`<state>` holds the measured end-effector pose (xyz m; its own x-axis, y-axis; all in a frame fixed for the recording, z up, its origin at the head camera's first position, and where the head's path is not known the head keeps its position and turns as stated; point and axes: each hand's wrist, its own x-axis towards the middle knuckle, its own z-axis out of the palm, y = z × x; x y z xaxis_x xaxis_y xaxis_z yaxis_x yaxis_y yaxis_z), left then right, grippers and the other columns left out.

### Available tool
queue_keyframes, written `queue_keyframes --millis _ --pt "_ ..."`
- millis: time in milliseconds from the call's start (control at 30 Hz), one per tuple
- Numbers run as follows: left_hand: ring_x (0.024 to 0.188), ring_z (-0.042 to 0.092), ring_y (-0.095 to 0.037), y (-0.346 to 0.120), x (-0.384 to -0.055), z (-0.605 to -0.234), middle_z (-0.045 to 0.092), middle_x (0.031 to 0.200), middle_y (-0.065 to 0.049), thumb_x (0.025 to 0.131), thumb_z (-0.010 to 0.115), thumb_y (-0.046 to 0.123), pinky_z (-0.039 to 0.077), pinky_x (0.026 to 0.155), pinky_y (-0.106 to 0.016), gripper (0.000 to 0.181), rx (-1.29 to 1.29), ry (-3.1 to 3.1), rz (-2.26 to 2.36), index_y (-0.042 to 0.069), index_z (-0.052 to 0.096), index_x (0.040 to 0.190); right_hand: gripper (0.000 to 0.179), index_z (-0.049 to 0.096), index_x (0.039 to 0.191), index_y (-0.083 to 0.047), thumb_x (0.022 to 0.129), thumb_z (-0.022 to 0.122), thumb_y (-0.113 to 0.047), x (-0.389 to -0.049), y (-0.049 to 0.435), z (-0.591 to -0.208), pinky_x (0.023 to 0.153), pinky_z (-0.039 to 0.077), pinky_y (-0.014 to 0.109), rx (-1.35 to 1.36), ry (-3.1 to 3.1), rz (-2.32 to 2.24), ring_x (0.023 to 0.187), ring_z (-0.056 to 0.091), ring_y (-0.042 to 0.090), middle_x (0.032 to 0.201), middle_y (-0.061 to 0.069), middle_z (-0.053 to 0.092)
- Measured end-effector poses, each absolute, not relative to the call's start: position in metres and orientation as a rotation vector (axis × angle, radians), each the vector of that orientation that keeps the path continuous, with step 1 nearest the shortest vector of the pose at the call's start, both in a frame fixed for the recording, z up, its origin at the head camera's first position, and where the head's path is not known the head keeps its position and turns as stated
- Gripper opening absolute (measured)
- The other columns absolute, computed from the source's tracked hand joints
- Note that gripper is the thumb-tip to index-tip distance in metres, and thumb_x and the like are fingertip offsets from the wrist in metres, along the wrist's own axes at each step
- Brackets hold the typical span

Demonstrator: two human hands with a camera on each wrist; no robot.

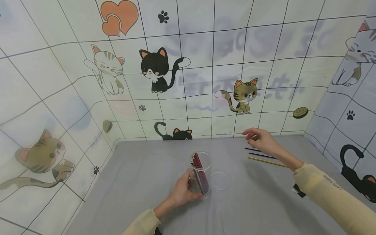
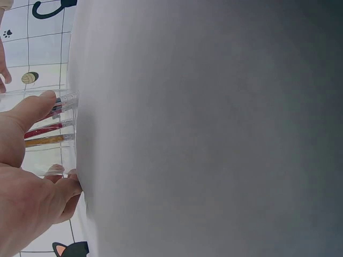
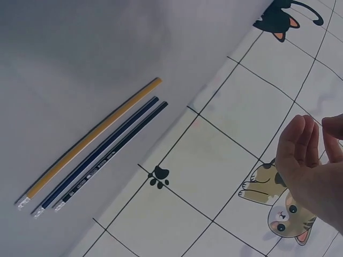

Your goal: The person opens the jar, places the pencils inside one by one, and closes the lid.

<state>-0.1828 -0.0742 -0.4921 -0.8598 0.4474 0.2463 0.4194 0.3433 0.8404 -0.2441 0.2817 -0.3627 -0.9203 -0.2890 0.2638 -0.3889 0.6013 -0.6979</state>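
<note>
In the head view a clear plastic cup (image 1: 207, 163) stands on the grey table, with several pencils (image 1: 201, 174) leaning inside. My left hand (image 1: 184, 191) grips the cup low on its left side; the left wrist view shows the thumb and fingers around its wall. My right hand (image 1: 262, 141) is raised near the far edge, fingers loosely bent, with nothing between them. Below it lie a yellow pencil (image 3: 80, 148), a blue pencil (image 3: 96, 156) and a dark pencil (image 3: 112, 155), side by side. The right forearm covers part of them in the head view.
A clear round lid (image 1: 220, 181) lies flat just right of the cup. Behind and beside the grey table (image 1: 141, 169) hangs a white grid-patterned cloth (image 1: 199, 49) with cartoon cats. A small black-and-white object (image 1: 298, 191) shows beneath the right sleeve.
</note>
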Motion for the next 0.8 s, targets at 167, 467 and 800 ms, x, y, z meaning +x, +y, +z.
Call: queue_keyframes --millis 167,467,800 --pt "0.121 0.055 -0.042 -0.075 -0.182 -0.492 0.052 0.135 -0.025 0.065 0.094 0.006 0.048 0.099 -0.046 0.095 0.831 2.569 1.567 0.002 0.04 0.142 0.032 0.06 0.124 0.005 0.092 0.06 0.008 -0.246 0.288 -0.368 0.061 0.054 0.029 0.542 -2.714 1.199 0.087 0.064 0.031 0.101 0.018 0.064" --pt "0.119 0.057 -0.04 -0.075 -0.183 -0.491 0.054 0.131 -0.022 0.065 0.094 0.007 0.05 0.098 -0.044 0.093 0.821 2.599 1.526 0.003 0.041 0.141 0.034 0.058 0.127 0.003 0.093 0.057 0.007 -0.249 0.3 -0.378 0.066 0.055 0.037 0.469 -2.771 1.172 0.093 0.063 0.035 0.105 0.019 0.062" --pt "0.12 0.057 -0.038 -0.074 -0.183 -0.491 0.054 0.131 -0.021 0.067 0.093 0.007 0.049 0.099 -0.043 0.092 0.796 2.595 1.512 0.003 0.04 0.142 0.034 0.058 0.126 0.005 0.092 0.059 0.006 -0.252 0.309 -0.389 0.07 0.055 0.036 0.458 -2.784 1.103 0.092 0.063 0.036 0.104 0.02 0.063"
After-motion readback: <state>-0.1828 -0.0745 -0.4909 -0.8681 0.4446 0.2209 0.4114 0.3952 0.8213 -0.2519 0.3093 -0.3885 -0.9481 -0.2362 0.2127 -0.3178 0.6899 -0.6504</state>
